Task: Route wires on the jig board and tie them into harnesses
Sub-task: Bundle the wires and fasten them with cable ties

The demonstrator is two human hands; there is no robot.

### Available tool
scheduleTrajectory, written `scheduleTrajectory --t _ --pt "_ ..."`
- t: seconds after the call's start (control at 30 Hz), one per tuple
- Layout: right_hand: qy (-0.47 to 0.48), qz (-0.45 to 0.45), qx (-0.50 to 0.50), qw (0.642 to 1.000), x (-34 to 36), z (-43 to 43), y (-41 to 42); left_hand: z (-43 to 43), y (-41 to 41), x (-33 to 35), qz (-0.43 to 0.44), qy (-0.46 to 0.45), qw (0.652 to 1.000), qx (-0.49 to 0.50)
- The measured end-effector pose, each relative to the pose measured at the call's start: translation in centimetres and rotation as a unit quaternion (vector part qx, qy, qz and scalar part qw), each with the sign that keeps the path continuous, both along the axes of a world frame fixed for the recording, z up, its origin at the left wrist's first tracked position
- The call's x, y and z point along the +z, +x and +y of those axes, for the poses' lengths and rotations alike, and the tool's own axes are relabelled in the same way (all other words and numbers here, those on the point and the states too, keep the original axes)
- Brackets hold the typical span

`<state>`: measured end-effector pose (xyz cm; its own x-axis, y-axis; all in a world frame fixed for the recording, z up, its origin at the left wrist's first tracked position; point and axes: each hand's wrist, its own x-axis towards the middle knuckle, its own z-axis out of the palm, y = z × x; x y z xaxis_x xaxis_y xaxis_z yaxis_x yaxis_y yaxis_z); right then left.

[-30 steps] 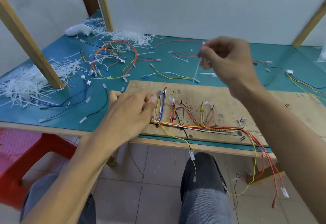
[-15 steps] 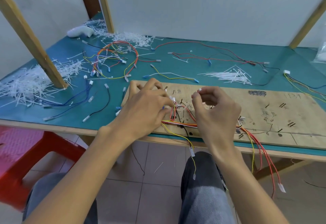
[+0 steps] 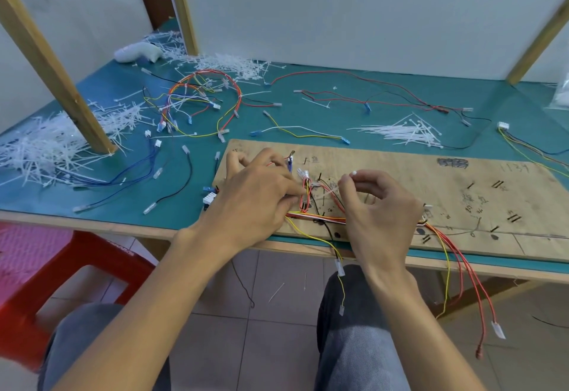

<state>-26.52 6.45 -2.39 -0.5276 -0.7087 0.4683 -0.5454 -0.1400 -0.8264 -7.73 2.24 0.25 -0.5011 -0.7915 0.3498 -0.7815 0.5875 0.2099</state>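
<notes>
A wooden jig board [image 3: 462, 187] lies on the teal table near its front edge. A bundle of red, yellow, orange and black wires [image 3: 320, 219] runs along the board's front, with ends hanging off the table. My left hand [image 3: 258, 193] rests on the board's left part and pinches the upright red and yellow wires [image 3: 305, 196]. My right hand [image 3: 375, 206] is just to the right and pinches a white cable tie [image 3: 354, 172] whose tail points toward those wires.
A pile of white cable ties [image 3: 403, 132] lies behind the board. A tied harness loop [image 3: 203, 104] and loose wires lie at the back left. Cut tie scraps [image 3: 40, 150] cover the left side around a wooden post [image 3: 55, 73]. A red stool [image 3: 46, 270] stands at lower left.
My right hand came down from above the back of the table with the cable tie to the wires on the board. My left hand shifted right along the bundle.
</notes>
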Motion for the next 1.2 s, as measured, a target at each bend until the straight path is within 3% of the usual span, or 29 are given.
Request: scheduleTrajectory --t 0.37,0.67,0.73,0.87,1.03,1.2 --pt "0.004 0.093 0.074 0.993 -0.8 0.0 -0.3 -0.6 -0.5 0.3 0.001 0.087 0.994 0.071" --pt "0.008 0.128 0.095 0.987 -1.0 -0.1 -0.6 -1.1 -1.9 2.9 -0.178 0.130 0.975 0.036" --pt "0.006 0.157 0.105 0.982 -1.0 -0.1 -0.5 -1.2 -1.9 3.2 -0.185 0.140 0.972 0.027" --pt "0.023 0.215 0.110 0.970 -1.0 0.1 -0.3 -1.3 -0.7 3.1 -0.095 0.176 0.980 0.013" --pt "0.038 0.214 0.117 0.969 -0.9 0.0 -0.4 -0.9 0.1 2.0 0.099 0.205 0.971 -0.074" --pt "0.053 0.200 0.127 0.970 -0.9 -0.1 -0.5 -1.5 1.4 1.0 0.132 0.195 0.967 -0.093"
